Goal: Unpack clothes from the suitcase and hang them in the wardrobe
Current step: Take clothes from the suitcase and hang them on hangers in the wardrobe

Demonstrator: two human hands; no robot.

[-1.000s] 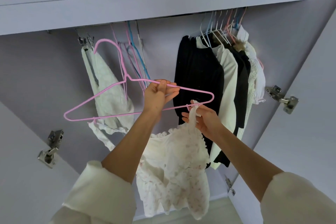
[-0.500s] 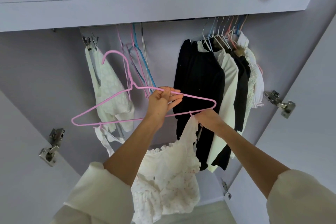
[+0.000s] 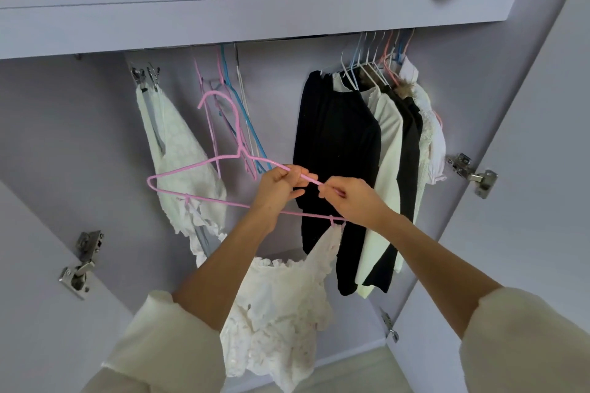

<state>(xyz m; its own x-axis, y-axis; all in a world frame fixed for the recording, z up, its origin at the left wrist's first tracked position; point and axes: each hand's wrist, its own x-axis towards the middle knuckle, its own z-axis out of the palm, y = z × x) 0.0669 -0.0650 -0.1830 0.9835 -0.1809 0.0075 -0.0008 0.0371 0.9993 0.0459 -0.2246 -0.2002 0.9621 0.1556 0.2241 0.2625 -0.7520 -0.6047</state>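
A pink wire hanger (image 3: 198,166) is held up inside the open wardrobe, below the rail. My left hand (image 3: 277,188) grips its upper right arm. My right hand (image 3: 351,201) pinches the same arm just to the right, near the hanger's right end. A white lacy top (image 3: 281,303) dangles below, one strap looped on the hanger's lower bar near its right end (image 3: 335,222). The rest of the top hangs loose behind my left forearm.
Black and white garments (image 3: 351,163) hang on the rail at the right. A white lace piece (image 3: 178,150) hangs from clips at the left, empty pink and blue hangers (image 3: 236,118) beside it. A shelf (image 3: 255,13) with soft toys and folded clothes runs overhead. Door hinges (image 3: 472,172) flank the opening.
My right hand hooked the top's strap onto the hanger's lower bar, then rose to pinch the upper arm beside my left hand. The hanger's hook swung right, toward the empty hangers.
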